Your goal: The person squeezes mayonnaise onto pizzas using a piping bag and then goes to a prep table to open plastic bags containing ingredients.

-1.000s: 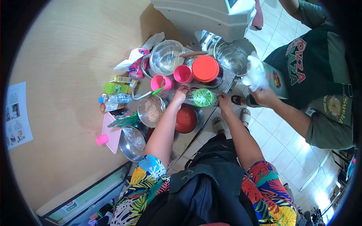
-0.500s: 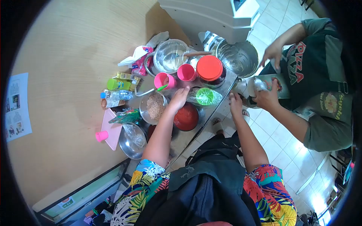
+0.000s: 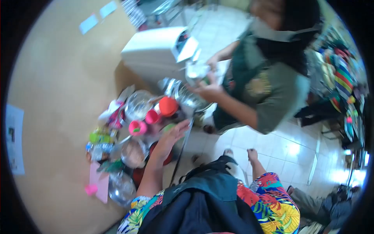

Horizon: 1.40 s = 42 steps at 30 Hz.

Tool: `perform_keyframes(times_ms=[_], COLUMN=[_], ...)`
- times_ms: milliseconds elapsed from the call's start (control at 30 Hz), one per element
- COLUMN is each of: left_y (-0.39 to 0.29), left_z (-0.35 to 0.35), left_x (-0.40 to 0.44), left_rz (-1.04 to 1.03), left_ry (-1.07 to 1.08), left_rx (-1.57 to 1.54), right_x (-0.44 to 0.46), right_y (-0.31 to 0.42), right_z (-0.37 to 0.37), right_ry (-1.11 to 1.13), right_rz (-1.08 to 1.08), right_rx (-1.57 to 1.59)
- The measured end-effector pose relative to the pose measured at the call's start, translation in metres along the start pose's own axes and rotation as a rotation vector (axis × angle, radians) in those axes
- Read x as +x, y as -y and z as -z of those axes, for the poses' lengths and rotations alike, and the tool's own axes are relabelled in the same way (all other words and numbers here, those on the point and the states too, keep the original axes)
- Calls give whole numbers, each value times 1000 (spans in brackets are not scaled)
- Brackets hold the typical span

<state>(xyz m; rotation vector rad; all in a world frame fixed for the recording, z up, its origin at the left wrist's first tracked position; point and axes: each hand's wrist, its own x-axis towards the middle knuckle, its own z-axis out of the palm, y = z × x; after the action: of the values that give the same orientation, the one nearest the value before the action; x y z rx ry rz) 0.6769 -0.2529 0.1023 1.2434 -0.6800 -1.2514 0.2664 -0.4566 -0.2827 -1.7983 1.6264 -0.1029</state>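
My left hand (image 3: pixel 176 132) reaches over the crowded table, fingers stretched and empty, partly covering a green item in clear plastic (image 3: pixel 168 128). Beside it are two pink cups (image 3: pixel 137 127) and a jar with a red lid (image 3: pixel 168 106). A bowl of brownish food (image 3: pixel 133 153) lies to its left, and a red bowl (image 3: pixel 166 156) is partly hidden under my forearm. My right hand (image 3: pixel 252 152) hangs over the floor, away from the table, its fingers curled; blur hides whether anything is in them.
A co-worker in a green apron (image 3: pixel 249 84) handles a whitish container (image 3: pixel 198 73) beside a large metal bowl (image 3: pixel 191 96). A white machine (image 3: pixel 156 46) stands behind. A pink tray (image 3: pixel 99 181), bottles and a metal bowl (image 3: pixel 121 189) are at the table's left.
The view has swung right and up. Both hands have let go of the plastic-wrapped green item; my right hand has moved away from the table. The co-worker has shifted toward the metal bowl.
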Motion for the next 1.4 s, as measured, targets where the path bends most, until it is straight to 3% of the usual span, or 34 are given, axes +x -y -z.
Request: perform_keyframes(times_ms=[67,100,167,267,367,567,667,733,800,900,1000,1067,1133,1200,1300,1400], left_y=[2,7,23,75,143,190,195,241,288,404,408,406,412,425,453,503], left_z=[-28,-43,-79,-119,-152,-297,-372,-400,-406,-325,-296,-320,-355,-391,-470,-583], left_x=[4,6,11,31,57,119,157,202,233,293,300,316,341,373,441,525], left_rz=[38,72,122,326,401,336,215,180,393,666,946,1048,1091,1078,961,637], left_ry=[181,264,345,410,500,706,757,757,530,478,541,545,569,602,695,828], left_rx=[17,10,-13,165,352,463,634,572,575,1171,1418,1443,1470,1483,1486,1513], right_x=[-9,-20,-43,-67,-83,-111,-117,-116,-125,-132,-124,-126,-135,-149,-183,-222], right_y=[-59,-76,-82,-93,-124,-215,-281,-326,-354,-360,-387,-406,-431,-452,-495,-520], right_z=[16,32,68,97,110,165,187,198,226,264,315,328,335,318,282,261], right_ry=[-23,-11,135,144,214,309,214,186,153,14,-191,-445,-488,-491,-366,-296], right_rz=[-236,-255,-496,-679,-633,-587,-717,-810,-901,-1033,-992,-872,-894,-923,-1218,-1467], right_rx=[27,0,138,464,606,436,441,485,516,748,927,1053,1063,1091,1038,1193])
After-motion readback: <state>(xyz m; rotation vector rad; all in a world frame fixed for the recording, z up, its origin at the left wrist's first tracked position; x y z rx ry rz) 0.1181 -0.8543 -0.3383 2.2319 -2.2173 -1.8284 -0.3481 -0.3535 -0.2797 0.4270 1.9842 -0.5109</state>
